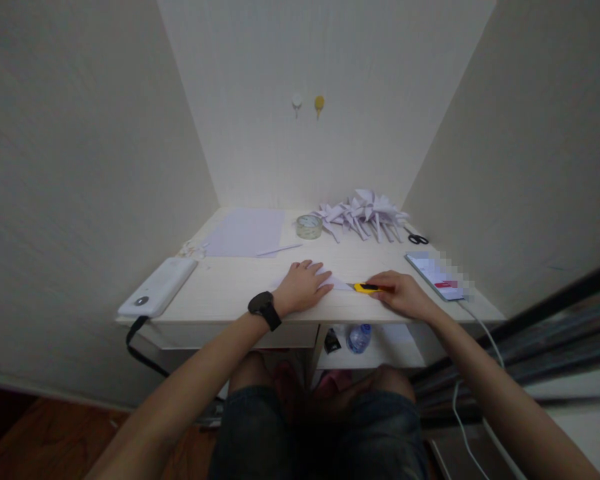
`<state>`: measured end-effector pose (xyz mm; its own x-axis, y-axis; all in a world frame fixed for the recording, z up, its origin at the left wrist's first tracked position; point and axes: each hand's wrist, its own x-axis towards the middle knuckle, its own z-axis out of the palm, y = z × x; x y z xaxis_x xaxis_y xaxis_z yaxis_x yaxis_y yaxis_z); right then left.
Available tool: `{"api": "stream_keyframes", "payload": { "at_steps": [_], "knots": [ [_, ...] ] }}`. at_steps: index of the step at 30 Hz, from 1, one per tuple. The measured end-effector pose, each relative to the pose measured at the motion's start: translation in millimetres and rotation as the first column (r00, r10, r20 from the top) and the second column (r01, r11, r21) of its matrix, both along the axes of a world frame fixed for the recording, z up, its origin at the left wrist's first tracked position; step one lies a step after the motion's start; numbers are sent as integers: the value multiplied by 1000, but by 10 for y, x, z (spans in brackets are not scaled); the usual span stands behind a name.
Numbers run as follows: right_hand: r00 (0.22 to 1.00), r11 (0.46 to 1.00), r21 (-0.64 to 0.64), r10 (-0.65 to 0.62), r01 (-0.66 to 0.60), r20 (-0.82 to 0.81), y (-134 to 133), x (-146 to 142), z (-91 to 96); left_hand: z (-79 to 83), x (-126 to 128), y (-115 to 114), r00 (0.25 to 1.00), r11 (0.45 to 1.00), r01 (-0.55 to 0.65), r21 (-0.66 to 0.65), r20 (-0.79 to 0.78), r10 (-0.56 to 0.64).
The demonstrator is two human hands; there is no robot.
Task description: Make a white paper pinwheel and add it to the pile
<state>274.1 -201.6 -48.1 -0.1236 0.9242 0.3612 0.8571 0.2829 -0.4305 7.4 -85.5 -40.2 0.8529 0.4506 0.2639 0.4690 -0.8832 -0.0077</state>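
Observation:
Folded white paper [339,283] lies near the front of the desk. My left hand [303,288] rests flat on it with the fingers spread, covering much of it; a black watch is on that wrist. My right hand [399,293] is closed around a yellow and black utility knife [366,288]. The knife points left, and its tip meets the right corner of the paper. Behind my left hand lies a thin rolled paper stick [279,250].
Flat paper sheets [247,232] lie at the back left, beside a tape roll [309,227]. Several paper pinwheels [365,212] are heaped at the back right, near black scissors [417,238]. A white power bank [159,287] sits left, a phone [435,275] right. Below stands a bottle [359,339].

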Motion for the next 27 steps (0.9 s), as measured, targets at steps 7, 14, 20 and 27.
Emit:
{"api": "stream_keyframes", "payload": {
  "at_steps": [7,14,20,27],
  "knots": [
    [1000,1000,-20,-3,3,-4,20,-46,30,2,89,-48,998,999,-48,16,46,47],
    [991,992,18,-126,125,35,117,-312,5,-140,105,-12,994,993,-108,-51,-8,108],
    [934,938,63,-346,341,90,284,-649,-50,-135,111,-47,988,988,-156,-6,-9,156],
    [970,968,65,-244,243,7,291,-623,-38,-90,28,17,992,992,-122,-29,-32,121]
  ]
}}
